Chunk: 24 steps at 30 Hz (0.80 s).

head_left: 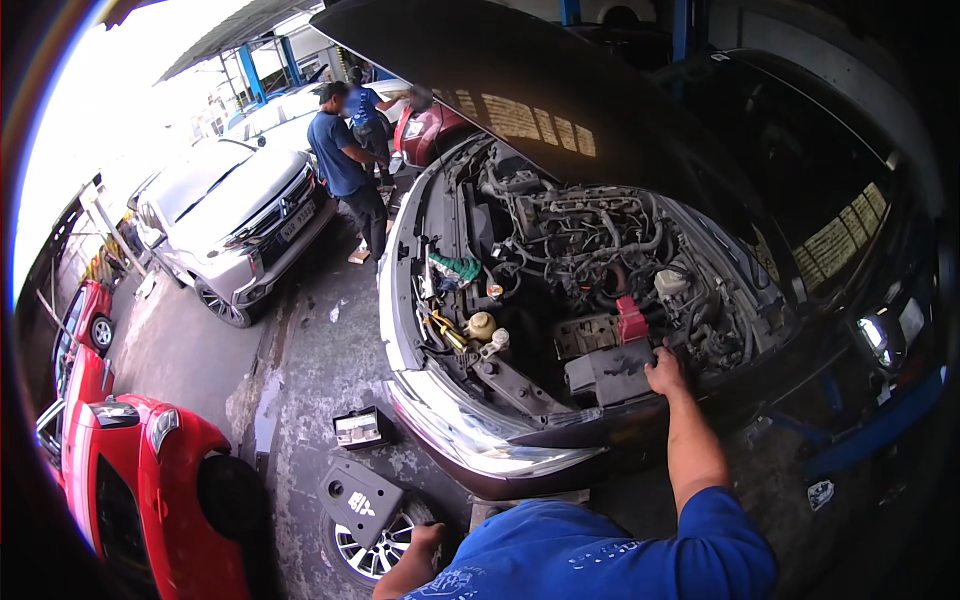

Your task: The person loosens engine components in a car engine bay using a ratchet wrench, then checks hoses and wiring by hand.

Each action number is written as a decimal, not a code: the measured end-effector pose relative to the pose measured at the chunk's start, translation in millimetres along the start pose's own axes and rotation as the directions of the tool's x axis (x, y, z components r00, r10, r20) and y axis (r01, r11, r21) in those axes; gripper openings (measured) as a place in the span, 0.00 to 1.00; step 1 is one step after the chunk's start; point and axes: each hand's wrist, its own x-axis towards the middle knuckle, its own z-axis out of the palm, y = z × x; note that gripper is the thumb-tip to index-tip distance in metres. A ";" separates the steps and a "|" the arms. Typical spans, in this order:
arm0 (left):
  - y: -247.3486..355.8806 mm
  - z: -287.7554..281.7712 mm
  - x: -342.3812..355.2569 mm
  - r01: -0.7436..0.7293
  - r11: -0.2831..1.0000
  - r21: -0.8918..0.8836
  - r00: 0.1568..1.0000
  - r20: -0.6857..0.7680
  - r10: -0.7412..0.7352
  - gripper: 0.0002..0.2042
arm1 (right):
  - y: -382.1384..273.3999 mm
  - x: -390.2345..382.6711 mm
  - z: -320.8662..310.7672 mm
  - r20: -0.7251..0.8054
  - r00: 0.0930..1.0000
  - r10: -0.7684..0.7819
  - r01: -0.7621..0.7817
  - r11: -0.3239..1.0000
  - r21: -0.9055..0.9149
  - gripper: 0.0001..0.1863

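Note:
My right hand (pixel 664 374) is at the right edge of a dark grey box-shaped battery (pixel 615 375) in the front of an open engine bay. Its fingers curl at that edge, and whatever they grip is hidden. Just behind the battery is a red plastic terminal cover (pixel 631 318). Low beside my body, my left hand (pixel 428 537) is loosely closed, with nothing visible in it. Close to it a dark plastic engine cover (pixel 360 500) lies on a loose wheel (pixel 372 562).
Overhead, the raised hood (pixel 560 70) spans the bay. Yellow-handled tools (pixel 447 328) and a green cloth (pixel 456 268) lie along the bay's left side. An open case (pixel 358 429) sits on the floor. Two people (pixel 345 150) stand beyond the white pickup (pixel 235 220); a red car (pixel 150 490) is at left.

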 end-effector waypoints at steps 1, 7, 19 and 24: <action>6.9 -1.3 -3.1 0.013 1.000 0.022 1.000 0.011 -0.014 0.10 | 1.5 -0.4 -0.2 -0.005 1.000 0.005 -0.005 1.000 -0.007 0.23; 10.8 -3.7 2.1 -0.005 1.000 0.026 1.000 0.013 0.005 0.10 | 4.0 1.1 5.6 -0.033 0.999 -0.015 0.016 0.999 0.028 0.23; 3.0 -5.1 12.1 0.013 0.987 0.159 0.996 -0.084 0.001 0.19 | 5.0 3.2 6.0 -0.011 1.000 0.001 0.000 0.996 0.089 0.21; 10.0 -2.9 3.1 0.056 0.996 0.067 0.998 -0.002 -0.057 0.18 | 3.1 1.4 4.2 0.006 1.000 0.029 -0.029 0.995 0.091 0.22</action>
